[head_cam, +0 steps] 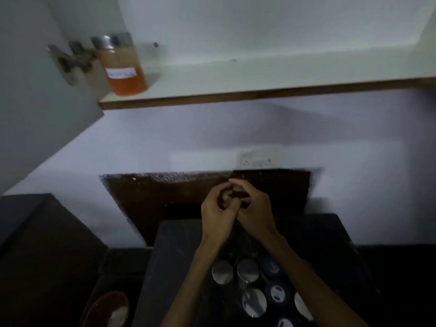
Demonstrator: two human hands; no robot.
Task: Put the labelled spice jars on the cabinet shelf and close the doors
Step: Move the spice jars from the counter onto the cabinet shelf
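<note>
White shelf (259, 74) mostly bare, orange jar (121, 67) at left edge, left hand (218, 217) and right hand (253, 214) clasped, grip unclear

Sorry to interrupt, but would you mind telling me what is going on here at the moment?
A person is stocking a cabinet shelf with spice jars. One labelled jar of orange contents already stands at its left end. The left hand and right hand are held together above the dark counter; whether they hold anything is unclear. Several lidded jars wait below.
</note>
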